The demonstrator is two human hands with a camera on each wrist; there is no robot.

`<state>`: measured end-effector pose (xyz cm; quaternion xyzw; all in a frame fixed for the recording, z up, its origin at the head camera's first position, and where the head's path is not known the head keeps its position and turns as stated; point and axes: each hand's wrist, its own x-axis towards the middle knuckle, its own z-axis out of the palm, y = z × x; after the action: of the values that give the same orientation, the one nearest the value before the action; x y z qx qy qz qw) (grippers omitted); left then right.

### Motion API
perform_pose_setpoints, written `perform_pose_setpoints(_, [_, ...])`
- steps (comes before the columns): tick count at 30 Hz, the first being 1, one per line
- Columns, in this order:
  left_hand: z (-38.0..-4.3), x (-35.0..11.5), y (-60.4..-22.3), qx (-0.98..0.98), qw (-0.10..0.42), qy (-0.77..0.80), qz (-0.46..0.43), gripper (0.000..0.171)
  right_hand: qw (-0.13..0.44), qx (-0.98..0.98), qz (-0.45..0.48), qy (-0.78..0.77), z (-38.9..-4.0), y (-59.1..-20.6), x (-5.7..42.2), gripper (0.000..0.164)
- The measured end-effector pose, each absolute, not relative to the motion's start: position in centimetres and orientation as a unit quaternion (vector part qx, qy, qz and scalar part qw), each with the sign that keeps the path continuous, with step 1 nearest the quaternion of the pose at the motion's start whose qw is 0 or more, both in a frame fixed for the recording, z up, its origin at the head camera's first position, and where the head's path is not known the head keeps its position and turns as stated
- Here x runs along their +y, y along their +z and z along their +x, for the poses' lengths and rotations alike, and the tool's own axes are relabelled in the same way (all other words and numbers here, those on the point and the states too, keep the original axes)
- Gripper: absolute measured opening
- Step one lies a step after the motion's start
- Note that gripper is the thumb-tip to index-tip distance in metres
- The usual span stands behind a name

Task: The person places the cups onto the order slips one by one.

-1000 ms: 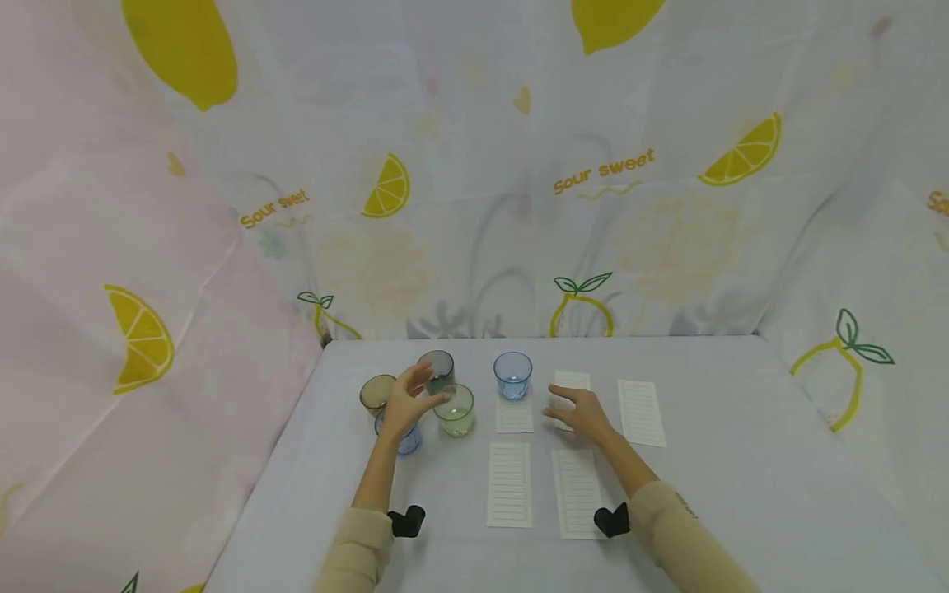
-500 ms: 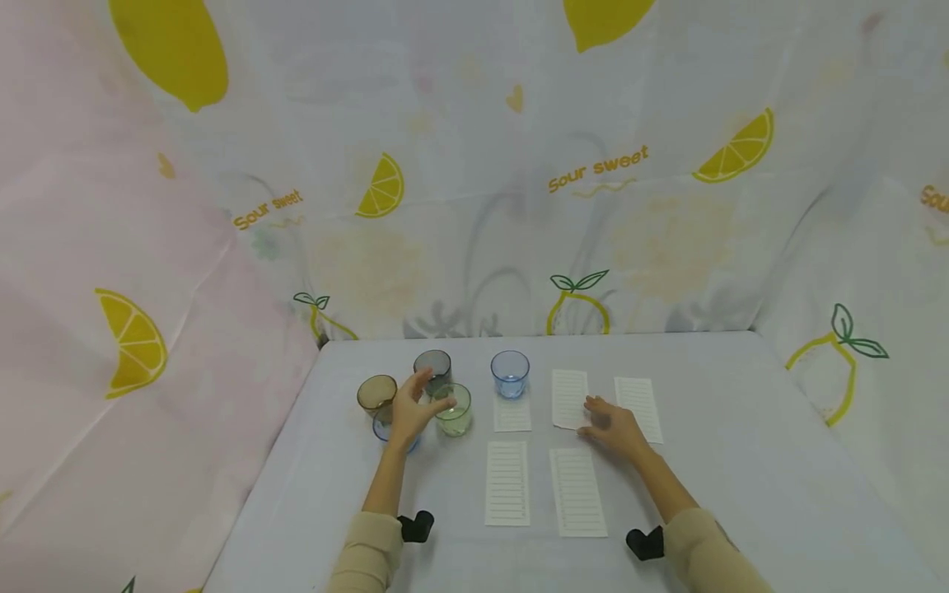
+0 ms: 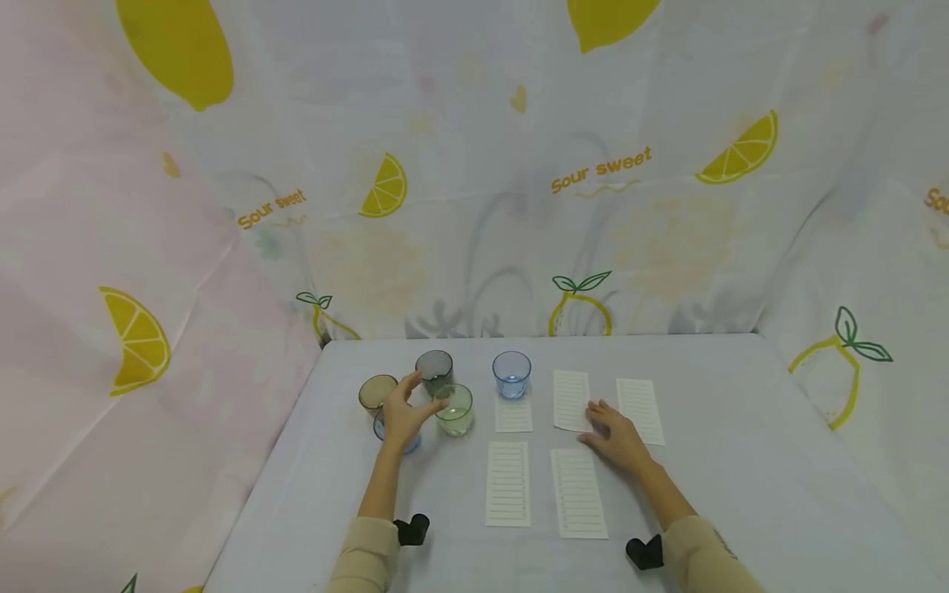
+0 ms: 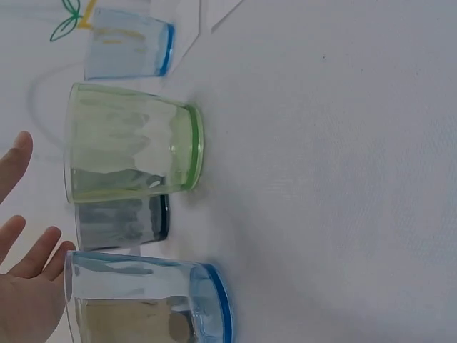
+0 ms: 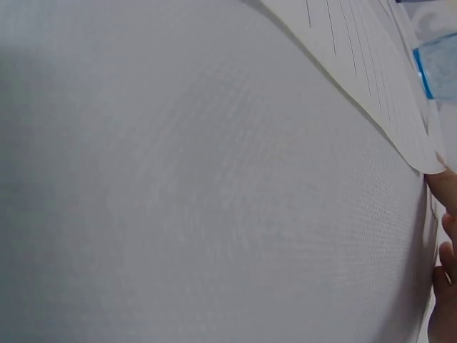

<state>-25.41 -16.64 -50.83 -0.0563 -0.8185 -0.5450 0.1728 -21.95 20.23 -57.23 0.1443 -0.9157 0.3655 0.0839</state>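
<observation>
In the head view my left hand (image 3: 404, 418) is held over the cluster of glasses at the left, thumb and fingers spread, holding nothing. Its thumb overlaps the rim of a green glass (image 3: 455, 417); its fingers reach towards a grey glass (image 3: 436, 367). Beneath it is a blue glass (image 4: 218, 300), with an amber glass (image 3: 376, 392) beside it. In the left wrist view the fingers show at rim height. My right hand (image 3: 621, 441) rests low by the right edge of the upper middle lined card (image 3: 571, 399), fingers loosely bent. Its thumb is close to the corner of the lower right card (image 3: 578, 498).
Another blue glass (image 3: 511, 377) stands on the upper left card (image 3: 514, 418). Two more lined cards lie on the white table (image 3: 741, 494), one at the right (image 3: 641, 412) and one at the lower left (image 3: 507, 486). A lemon-print cloth (image 3: 474, 247) hangs behind.
My right hand has moved right and slightly nearer, uncovering the upper middle card, then stayed almost in place. My left hand has shifted only slightly over the glasses.
</observation>
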Motion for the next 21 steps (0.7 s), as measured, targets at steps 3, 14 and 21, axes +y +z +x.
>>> perform_pose_setpoints(3, [-25.3,-17.1,-50.7,-0.817,0.157,-0.55,-0.079,0.068,0.08,-0.918,0.143,0.36,-22.0,-57.2,20.1,0.052])
perform_pose_setpoints(14, [-20.4,-19.3,-45.2,-0.8,0.147,-0.581,-0.026,0.064,0.079,-0.918,0.143,0.361,-22.1,-57.5,20.3,0.049])
perform_pose_setpoints(21, [-18.6,-24.1,-47.9,-0.809,0.229,-0.539,0.05,0.067,0.094,-0.911,0.143,0.375,-22.0,-57.6,20.3,0.04])
